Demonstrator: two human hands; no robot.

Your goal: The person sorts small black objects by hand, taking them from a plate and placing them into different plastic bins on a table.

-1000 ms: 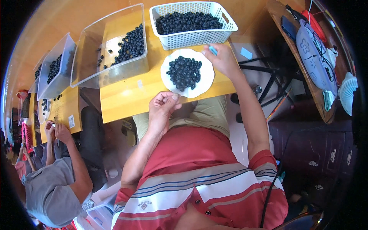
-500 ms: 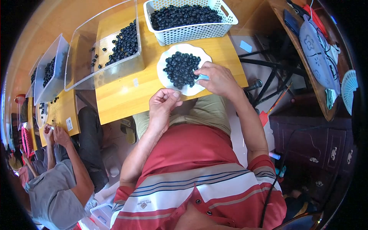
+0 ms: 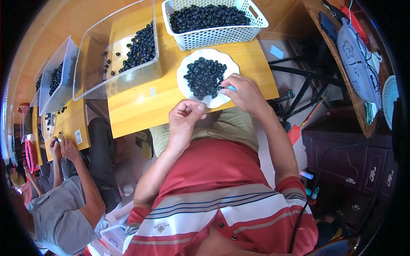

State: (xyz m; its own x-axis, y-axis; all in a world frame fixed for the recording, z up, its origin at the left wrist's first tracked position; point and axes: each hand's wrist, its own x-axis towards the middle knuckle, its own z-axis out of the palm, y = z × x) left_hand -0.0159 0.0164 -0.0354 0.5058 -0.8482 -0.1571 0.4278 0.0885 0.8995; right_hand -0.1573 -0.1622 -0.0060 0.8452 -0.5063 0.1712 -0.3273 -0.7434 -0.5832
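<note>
A white scalloped plate (image 3: 184,88) on the yellow table holds a heap of small dark round beads (image 3: 204,77), some showing a spot like a hole. At the plate's right edge, my right hand (image 3: 245,94) grips a small tool with a light-blue handle (image 3: 232,88). One dark bead (image 3: 220,88) sits by its fingertips; whether it touches the tool I cannot tell. My left hand (image 3: 185,119) is by the plate's near left edge, thumb and forefinger pressed together. Anything between them is too small to make out.
Behind the plate stands a white perforated basket (image 3: 213,37) full of dark beads. A clear plastic bin (image 3: 124,79) with more beads is to the left. Further left, a co-worker (image 3: 64,205) sits at another yellow table (image 3: 77,121). A dark cabinet (image 3: 337,162) stands at right.
My right hand has shifted slightly right, and a dark bead now shows by its fingertips. My left hand has barely moved. The whole view has shifted a little.
</note>
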